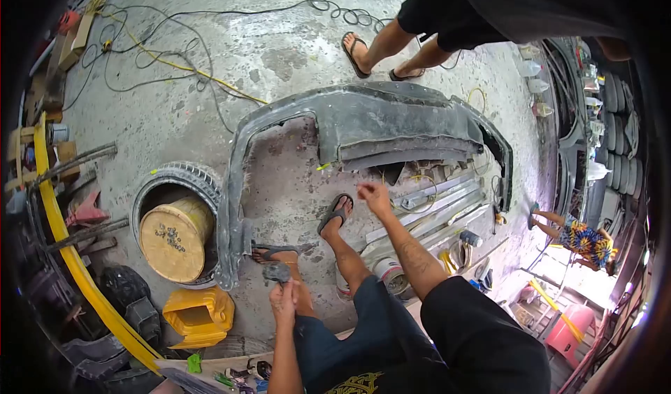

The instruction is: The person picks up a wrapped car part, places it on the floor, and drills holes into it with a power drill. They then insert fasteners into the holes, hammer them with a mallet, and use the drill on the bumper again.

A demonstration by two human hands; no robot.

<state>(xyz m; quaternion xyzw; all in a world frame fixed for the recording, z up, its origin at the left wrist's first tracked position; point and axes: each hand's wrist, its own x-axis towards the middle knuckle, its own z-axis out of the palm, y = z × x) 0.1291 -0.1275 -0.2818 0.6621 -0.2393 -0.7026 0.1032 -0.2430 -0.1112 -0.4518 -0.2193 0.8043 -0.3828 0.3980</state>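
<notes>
My left hand [283,303] is closed around the lower end of a small tool with a dark grey blob [277,273] on top, held upright over my sandalled foot. To the right, my right hand [375,197] hangs over the floor with its fingers bent together; whether something small is between them I cannot make out. Beyond my hands a large grey bumper [391,118] lies on the concrete, touching neither hand. Its left end reaches down beside a tire [183,174] that has a round yellowish bucket [171,240] inside it.
Another person's legs [391,48] stand beyond the bumper. Metal strips [426,209] lie right of my feet. A cut yellow container [199,317] sits lower left, near a yellow curved bar [70,254]. Cables [175,65] cross the floor. Farther right is a person in a patterned shirt [587,244].
</notes>
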